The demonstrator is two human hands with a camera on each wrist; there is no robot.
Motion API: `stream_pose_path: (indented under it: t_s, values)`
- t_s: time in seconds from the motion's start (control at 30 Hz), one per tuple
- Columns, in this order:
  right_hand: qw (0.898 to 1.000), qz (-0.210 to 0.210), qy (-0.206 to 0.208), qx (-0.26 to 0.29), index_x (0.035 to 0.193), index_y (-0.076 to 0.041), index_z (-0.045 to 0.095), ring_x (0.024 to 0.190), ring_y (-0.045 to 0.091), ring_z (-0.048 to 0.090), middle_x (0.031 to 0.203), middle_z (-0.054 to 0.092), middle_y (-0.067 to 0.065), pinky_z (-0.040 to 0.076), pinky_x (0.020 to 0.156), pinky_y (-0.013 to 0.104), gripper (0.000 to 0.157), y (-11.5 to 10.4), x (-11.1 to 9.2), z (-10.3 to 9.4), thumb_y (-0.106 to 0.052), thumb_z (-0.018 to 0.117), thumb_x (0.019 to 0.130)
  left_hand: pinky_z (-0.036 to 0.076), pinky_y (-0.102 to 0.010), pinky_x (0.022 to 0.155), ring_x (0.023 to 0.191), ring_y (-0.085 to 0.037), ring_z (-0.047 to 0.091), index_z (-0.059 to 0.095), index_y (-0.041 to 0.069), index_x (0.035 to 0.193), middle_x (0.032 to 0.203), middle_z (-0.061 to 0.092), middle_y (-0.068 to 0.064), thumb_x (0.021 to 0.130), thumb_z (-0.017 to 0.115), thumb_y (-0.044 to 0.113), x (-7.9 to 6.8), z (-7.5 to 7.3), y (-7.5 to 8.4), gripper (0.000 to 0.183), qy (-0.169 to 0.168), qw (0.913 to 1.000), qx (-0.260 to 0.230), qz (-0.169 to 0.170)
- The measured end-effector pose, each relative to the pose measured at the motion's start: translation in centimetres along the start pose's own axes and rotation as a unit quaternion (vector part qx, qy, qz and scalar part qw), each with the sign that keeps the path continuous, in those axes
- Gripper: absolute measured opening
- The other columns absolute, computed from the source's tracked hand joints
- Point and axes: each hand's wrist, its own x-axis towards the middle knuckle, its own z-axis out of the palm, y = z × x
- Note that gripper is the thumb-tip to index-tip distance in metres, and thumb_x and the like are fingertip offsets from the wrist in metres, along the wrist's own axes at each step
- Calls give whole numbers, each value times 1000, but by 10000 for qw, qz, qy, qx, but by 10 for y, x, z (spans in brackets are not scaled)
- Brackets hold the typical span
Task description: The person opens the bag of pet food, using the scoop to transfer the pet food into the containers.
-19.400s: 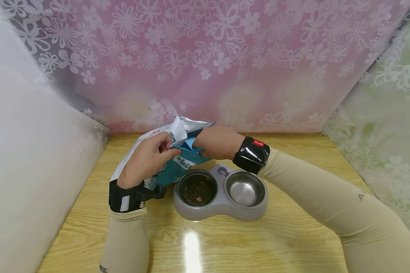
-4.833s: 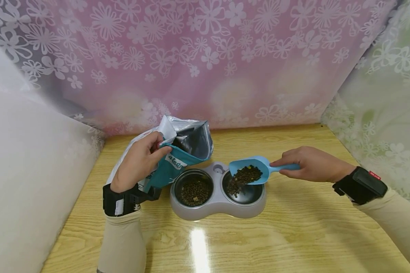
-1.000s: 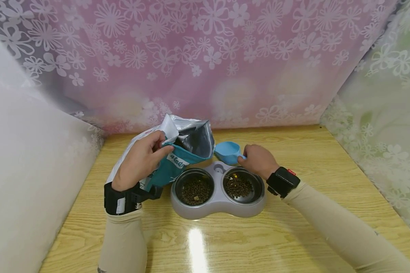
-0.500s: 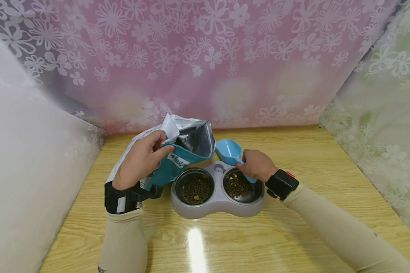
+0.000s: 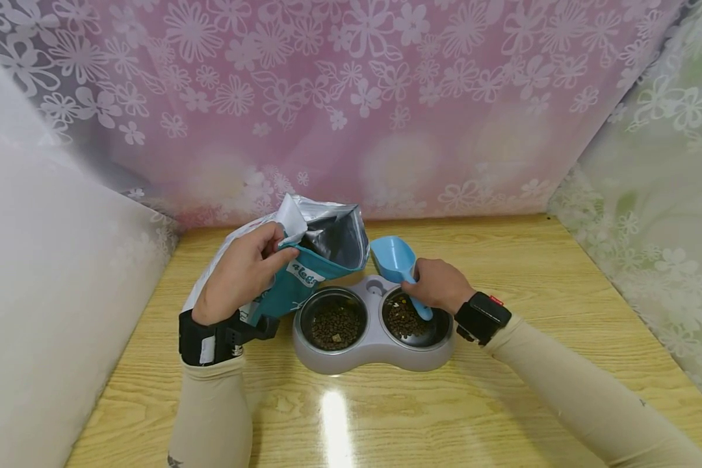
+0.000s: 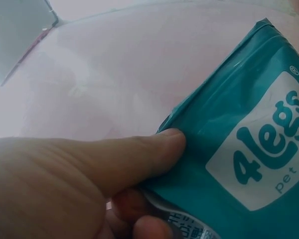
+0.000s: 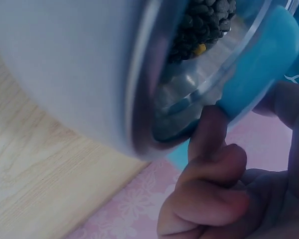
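Note:
In the head view my left hand (image 5: 240, 276) pinches the top edge of a teal and white pet food bag (image 5: 289, 289). The bag leans at the left, its silver-lined mouth gaping. My right hand (image 5: 443, 286) holds a light blue scoop (image 5: 394, 257) by its handle. The scoop's pan looks empty and points away from me, behind the bowl stand; the handle end hangs over the right bowl. In the right wrist view the handle (image 7: 264, 64) lies between thumb and fingers. Brown kibble (image 5: 406, 317) covers part of the right steel bowl. Kibble (image 5: 333, 327) also lies in the left bowl.
A grey double-bowl stand (image 5: 374, 354) rests on the wood-grain table (image 5: 281, 416), close against the bag's lower right side. Pink floral cloth (image 5: 351, 130) hangs at the back, with a pale wall (image 5: 64, 260) at the left and greenish cloth (image 5: 667, 214) at the right.
Earlier my right hand was inside the bag, then tipped kibble from the scoop into the right bowl. Over the last second the scoop's handle has swung toward the bowl. My left hand has stayed put.

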Motion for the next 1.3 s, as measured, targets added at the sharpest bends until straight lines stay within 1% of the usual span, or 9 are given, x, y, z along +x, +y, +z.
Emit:
stream_pose_path:
  t_s: [0.37, 0.43, 0.53, 0.67, 0.8, 0.93, 1.13, 1.2, 1.3]
  values:
    - [10000, -30, 10, 32, 81, -9, 55, 58, 19, 52, 69, 55, 4, 37, 53, 32, 38, 5, 2, 0, -45, 56, 93, 31, -31, 52, 51, -21, 36, 40, 13, 84, 65, 34, -8, 97, 59, 32, 0, 0, 0, 30, 1, 10000, -60, 9]
    - [9998, -57, 167, 75, 80, -10, 55, 57, 19, 51, 67, 54, 3, 37, 52, 32, 38, 6, 2, -3, -45, 55, 93, 31, -31, 51, 50, -21, 37, 40, 13, 84, 65, 34, -8, 97, 58, 32, 0, -1, 0, 29, -8, 10000, -79, 5]
    - [9976, -162, 651, 191, 80, -11, 56, 55, 20, 48, 64, 52, 3, 35, 52, 32, 32, 8, 4, -10, -40, 55, 94, 32, -31, 51, 50, -20, 39, 41, 13, 84, 65, 36, -8, 97, 58, 34, 0, -1, 0, 29, -2, 10000, -69, 12]
    - [9865, -611, 1448, 454, 90, -11, 56, 60, 21, 47, 72, 54, 4, 35, 56, 33, 20, 5, 8, -19, -31, 56, 93, 32, -31, 50, 49, -20, 39, 41, 14, 85, 63, 35, -8, 96, 60, 34, -2, -2, 2, 30, 8, 10000, -35, -36]
    - [9716, -1272, 1893, 631, 107, -6, 57, 80, 23, 53, 95, 56, 7, 42, 70, 36, 21, -5, 14, -27, -23, 58, 94, 32, -31, 50, 50, -20, 39, 43, 15, 88, 64, 37, -7, 95, 62, 32, -4, -2, 5, 26, 26, 9999, 70, -96]
    - [9602, -1813, 2018, 662, 119, -5, 55, 98, 26, 55, 112, 54, 10, 44, 83, 38, 28, -19, 25, -29, -18, 58, 95, 34, -31, 55, 53, -19, 39, 48, 16, 95, 68, 42, -5, 93, 65, 32, -6, -2, 8, 23, 72, 9997, 212, -89]
    - [9420, -2518, 2124, 637, 134, -6, 49, 108, 25, 55, 127, 51, 9, 44, 90, 34, 40, -38, 42, -35, -13, 59, 96, 37, -32, 60, 63, -17, 44, 51, 18, 100, 79, 50, -1, 90, 67, 36, -7, -2, 12, 26, 64, 9994, 255, -202]
    - [9382, -2708, 2097, 505, 139, -6, 46, 113, 25, 54, 130, 49, 9, 43, 92, 33, 45, -45, 49, -38, -13, 59, 96, 39, -32, 62, 66, -16, 47, 53, 18, 101, 81, 52, 1, 89, 68, 36, -7, -2, 13, 26, 38, 9994, 280, -216]
    - [9329, -2976, 2021, 154, 141, -5, 44, 118, 25, 51, 132, 48, 11, 41, 94, 33, 45, -54, 58, -41, -13, 55, 98, 41, -31, 65, 70, -14, 51, 55, 19, 99, 83, 54, 3, 86, 71, 38, -8, -2, 15, 28, -12, 9990, 356, -251]
